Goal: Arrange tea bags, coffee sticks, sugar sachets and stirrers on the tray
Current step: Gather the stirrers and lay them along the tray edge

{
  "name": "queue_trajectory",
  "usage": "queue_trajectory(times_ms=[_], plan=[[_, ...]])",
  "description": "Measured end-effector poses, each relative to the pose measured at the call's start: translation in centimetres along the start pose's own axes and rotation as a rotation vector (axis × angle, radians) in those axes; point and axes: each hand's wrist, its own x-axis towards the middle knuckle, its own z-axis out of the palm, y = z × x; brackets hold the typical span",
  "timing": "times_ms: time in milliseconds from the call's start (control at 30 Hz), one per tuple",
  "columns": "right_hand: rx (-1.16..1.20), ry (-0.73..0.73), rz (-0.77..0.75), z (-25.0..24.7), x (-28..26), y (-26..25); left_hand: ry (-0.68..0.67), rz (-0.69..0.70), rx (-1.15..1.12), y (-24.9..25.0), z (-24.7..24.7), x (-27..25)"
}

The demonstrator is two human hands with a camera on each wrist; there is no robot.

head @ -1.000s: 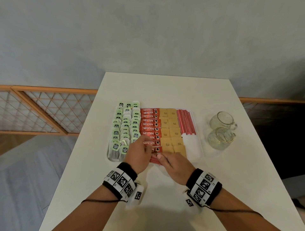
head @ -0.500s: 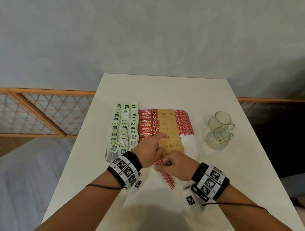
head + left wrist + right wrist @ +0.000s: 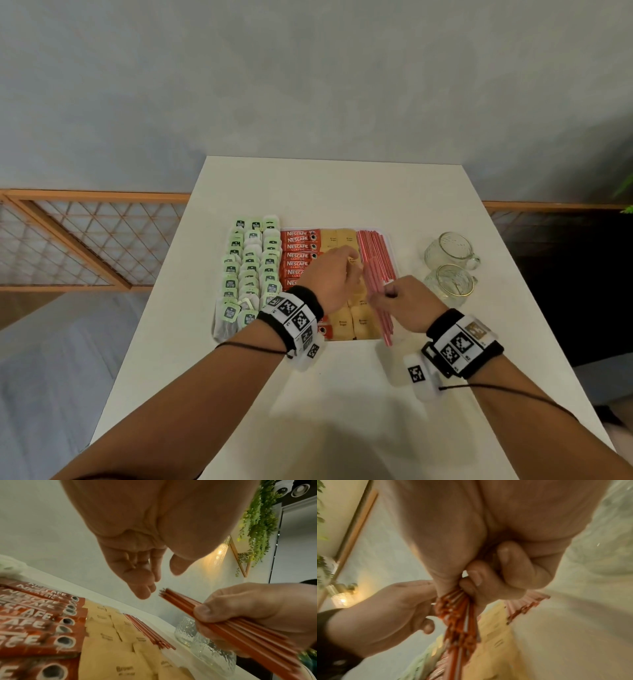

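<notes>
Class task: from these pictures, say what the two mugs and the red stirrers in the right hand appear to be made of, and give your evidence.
Mugs: clear textured glass; the table shows through, and one rim looks gold. Stirrers, gripped by the right hand: probably plastic, being thin, straight, uniformly red and matte; coated paper cannot be ruled out.

Your forearms are bare, with no sleeves. Each wrist wears a black band [image 3: 462,337] carrying white panels printed with black square markers, a white block hanging beneath it [image 3: 416,373], and a thin black cord trailing up the arm [image 3: 251,346].
</notes>
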Motion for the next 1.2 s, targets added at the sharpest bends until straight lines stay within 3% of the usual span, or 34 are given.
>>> queue_trajectory(times_ms=[133,333,1200], plan=[[-0.067,0.079,0.153,-0.6,1.9,1.6,-0.164,-0.021,0.175,0.5,1.3,0.6],[-0.076,0.016,0.231,0.3,2.9,1.9,-0.315,-0.038,0.317,1.3,3.1,1.7],[-0.366,0.118,0.424,-1.0,1.1,0.6,-0.371,-0.005,0.321,1.7,5.0,2.5]])
